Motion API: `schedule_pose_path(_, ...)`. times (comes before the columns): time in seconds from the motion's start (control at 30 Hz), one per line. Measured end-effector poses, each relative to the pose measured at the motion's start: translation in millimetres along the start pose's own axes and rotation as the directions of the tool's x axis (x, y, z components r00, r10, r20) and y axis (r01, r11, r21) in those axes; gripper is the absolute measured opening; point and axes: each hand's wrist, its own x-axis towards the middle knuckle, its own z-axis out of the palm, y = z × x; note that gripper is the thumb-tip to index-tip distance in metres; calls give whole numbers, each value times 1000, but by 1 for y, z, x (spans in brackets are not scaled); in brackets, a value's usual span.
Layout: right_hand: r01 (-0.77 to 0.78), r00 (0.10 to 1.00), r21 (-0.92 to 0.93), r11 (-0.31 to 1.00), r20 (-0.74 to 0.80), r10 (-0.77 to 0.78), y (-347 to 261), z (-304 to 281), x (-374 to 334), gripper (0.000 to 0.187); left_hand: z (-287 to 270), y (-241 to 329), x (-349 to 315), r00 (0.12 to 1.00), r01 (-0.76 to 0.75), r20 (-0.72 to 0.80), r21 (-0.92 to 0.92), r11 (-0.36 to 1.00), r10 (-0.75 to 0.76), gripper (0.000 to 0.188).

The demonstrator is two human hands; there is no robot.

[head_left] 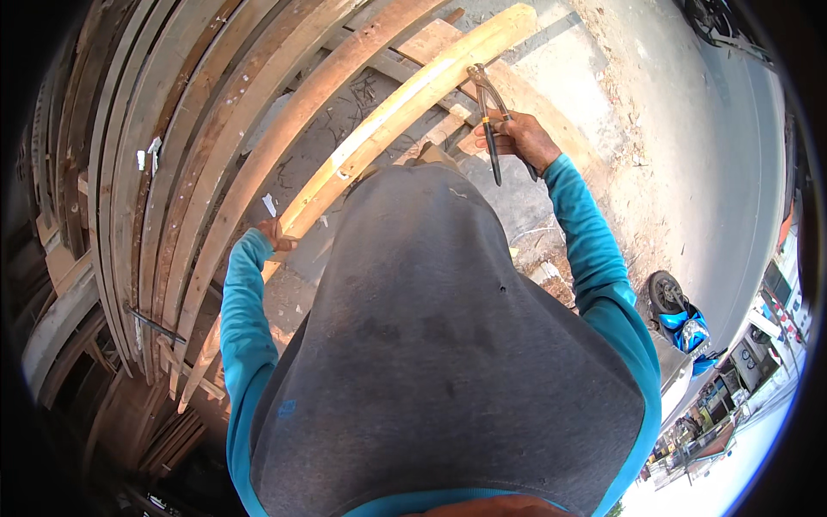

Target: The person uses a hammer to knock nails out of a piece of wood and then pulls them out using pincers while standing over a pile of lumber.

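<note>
A long pale wooden plank [403,105] runs in front of me from near left to far right. My left hand [277,235] is closed around its nearer part, at the left of my body. In my right hand [525,140] is a pair of pincers [483,103] with dark handles and a yellow band. Its handles are spread a little, and the metal jaws are at the plank's edge near its far end. Whether they grip a nail there is too small to tell.
Several long boards [207,146] lie side by side on the left. A dark metal rod [155,325] rests across them. More timber lies under the pale plank. On the right, a blue motorcycle [685,327] stands by a paved road [732,172].
</note>
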Motion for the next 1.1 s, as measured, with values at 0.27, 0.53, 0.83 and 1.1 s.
schedule_pose_path(0.27,-165,981,-209,964,68,182,-66,-45,4,52,-7,55,-26,991,97,-95,34,995,-94,81)
schedule_pose_path(0.53,-313,906,-123,942,260,335,-84,-59,15,38,26,22,-16,977,-36,-213,-95,995,15,80)
schedule_pose_path(0.83,77,973,453,888,-230,33,39,100,26,23,-1,30,-6,997,31,-72,21,999,-30,78)
schedule_pose_path(1.1,194,978,173,966,-105,-178,49,67,13,43,5,7,-6,998,-27,-53,-59,998,24,80)
